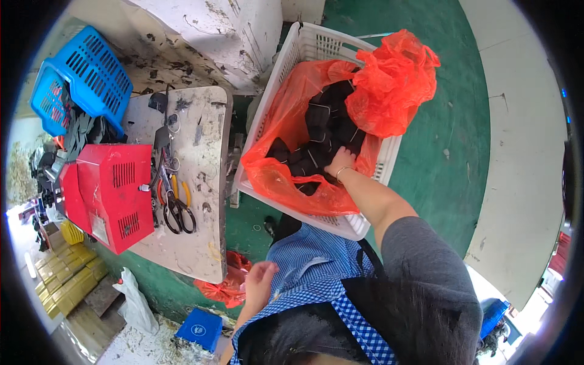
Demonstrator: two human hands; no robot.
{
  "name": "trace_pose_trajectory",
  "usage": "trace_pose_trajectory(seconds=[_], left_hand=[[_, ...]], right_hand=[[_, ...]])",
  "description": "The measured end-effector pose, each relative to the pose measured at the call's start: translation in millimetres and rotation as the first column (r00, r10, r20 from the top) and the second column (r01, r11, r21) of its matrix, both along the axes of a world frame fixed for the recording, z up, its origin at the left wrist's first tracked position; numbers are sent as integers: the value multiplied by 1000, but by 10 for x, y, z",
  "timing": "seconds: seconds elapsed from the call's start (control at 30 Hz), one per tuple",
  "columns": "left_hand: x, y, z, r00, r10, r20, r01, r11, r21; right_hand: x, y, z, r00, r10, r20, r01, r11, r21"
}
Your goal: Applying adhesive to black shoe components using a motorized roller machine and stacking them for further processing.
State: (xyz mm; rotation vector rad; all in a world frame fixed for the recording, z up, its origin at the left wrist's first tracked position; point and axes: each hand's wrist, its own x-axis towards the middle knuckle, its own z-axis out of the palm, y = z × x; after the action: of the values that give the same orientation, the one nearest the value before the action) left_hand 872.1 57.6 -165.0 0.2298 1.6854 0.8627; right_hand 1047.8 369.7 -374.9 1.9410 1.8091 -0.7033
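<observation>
Reaching forward into a red plastic bag (267, 173), my right hand (342, 161) touches the black bundles (319, 118) piled inside. Its fingertips are partly lost among them, so I cannot make out whether it grips one. Pale bands or edges show on several of the bundles, which look like soft, dark material. The bag lines a white plastic basket (350, 226), and its crumpled upper part (395, 85) bulges over the far right rim. Near my lap, beside the blue checked apron (310, 255), my left hand (260, 281) is raised with loosely bent fingers apart and nothing in it.
On the left, a worn table (204, 131) carries a red machine housing (115, 194), black-handled scissors (178, 216) and yellow-handled pliers (180, 187). A blue basket (91, 73) stands behind. Below are another red bag (228, 286) and a blue box (199, 328) on the floor.
</observation>
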Motion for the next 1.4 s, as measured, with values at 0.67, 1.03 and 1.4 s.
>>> trace_pose_trajectory(seconds=[0.67, 1.03, 1.4], left_hand=[[-159, 470, 295, 828, 471, 305, -484, 874, -34], [79, -58, 239, 810, 544, 222, -486, 832, -267], [13, 10, 104, 822, 525, 220, -476, 846, -240]], right_hand=[[153, 28, -612, 704, -380, -600, 221, 920, -323], [-243, -308, -423, 982, 41, -185, -133, 844, -519], [-291, -707, -810, 789, -591, 166, 607, 708, -361]])
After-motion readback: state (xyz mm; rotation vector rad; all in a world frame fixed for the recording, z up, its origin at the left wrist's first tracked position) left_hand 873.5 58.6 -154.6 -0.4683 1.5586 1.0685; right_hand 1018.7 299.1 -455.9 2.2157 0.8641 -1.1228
